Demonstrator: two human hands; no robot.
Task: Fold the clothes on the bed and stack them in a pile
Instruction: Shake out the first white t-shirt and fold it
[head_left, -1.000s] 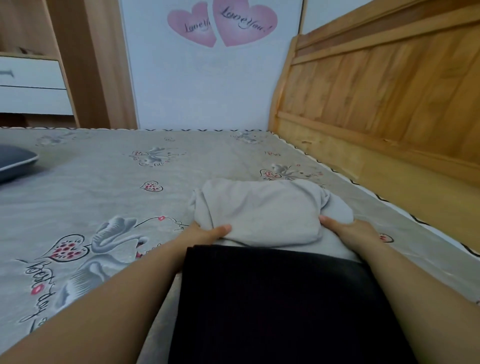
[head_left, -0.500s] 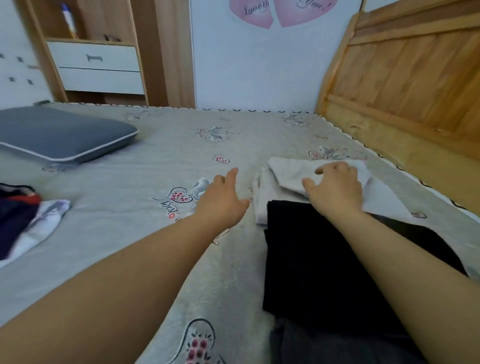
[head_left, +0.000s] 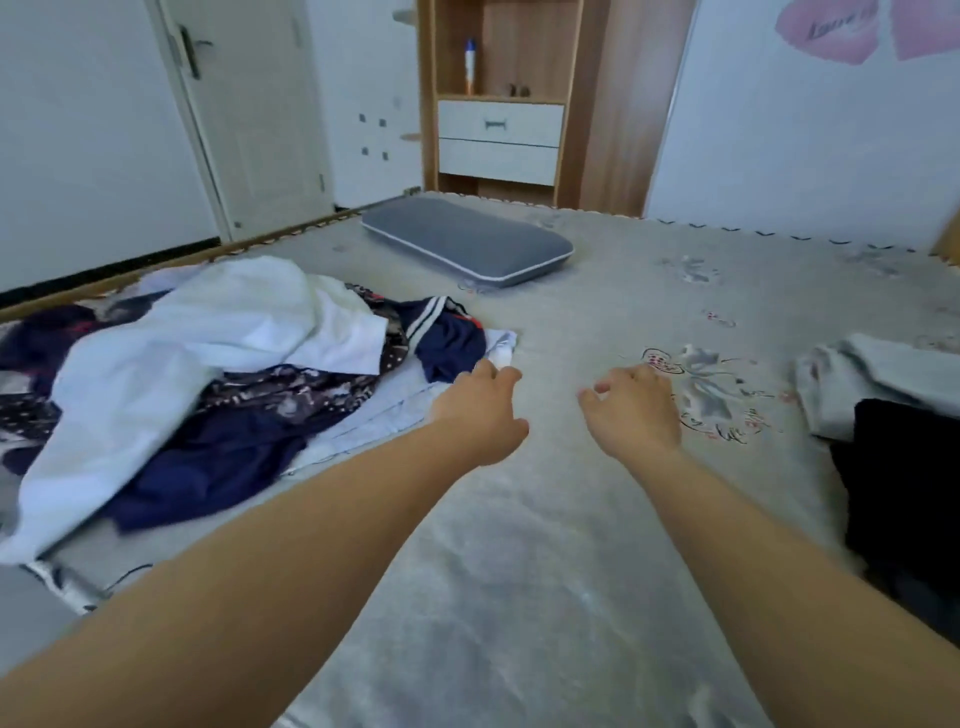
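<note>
Both hands reach out over bare bedsheet (head_left: 519, 597), holding nothing: left hand (head_left: 480, 413) with fingers loosely curled, its tips just beside the corner of a pale blue cloth (head_left: 395, 405); right hand (head_left: 631, 410) loosely curled too, above the printed swan motif. Unfolded heap lies to the left on the bed: one large white garment (head_left: 171, 353) draped over the top, one dark patterned piece (head_left: 291, 389) under it, one navy garment (head_left: 218, 467) at the near side, one navy piece with striped trim (head_left: 447, 338) at the far side, and the pale blue cloth beneath. At least five, though the layers hide some edges. Folded items sit at the right edge: one grey (head_left: 878, 384), one black (head_left: 904, 493), touching. One grey pillow (head_left: 467, 244) well beyond. Judged soft, light and limp; all will sag and slide when lifted. The white piece is best pinched at two corners or the shoulders and drawn clear, so the lower layers do not drag along.
</note>
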